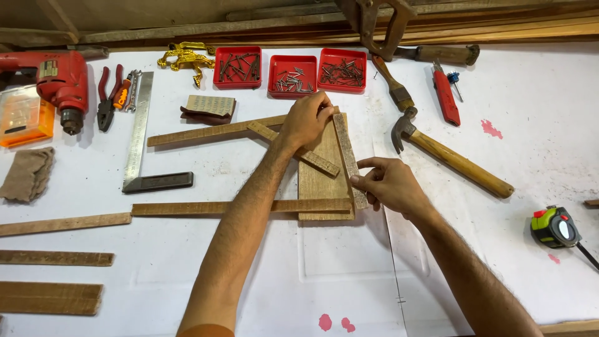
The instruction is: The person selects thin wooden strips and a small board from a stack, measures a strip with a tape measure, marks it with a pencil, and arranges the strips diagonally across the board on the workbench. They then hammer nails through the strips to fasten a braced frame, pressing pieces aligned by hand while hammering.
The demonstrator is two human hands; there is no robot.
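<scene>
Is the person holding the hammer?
No, the hammer lies alone on the table, while the left hand and right hand press on a thin wooden strip.

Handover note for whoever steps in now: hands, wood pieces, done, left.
Left hand: pressing down on the top end of the upright strip, at the far edge of the flat board.
Right hand: fingertips pinching the same strip near its lower end.
Diagonal strip and two long strips lie across or beside the board.
Done: strips laid in place. No nails visible in them.
Left: fastening; hammer and nail trays lie untouched.
</scene>
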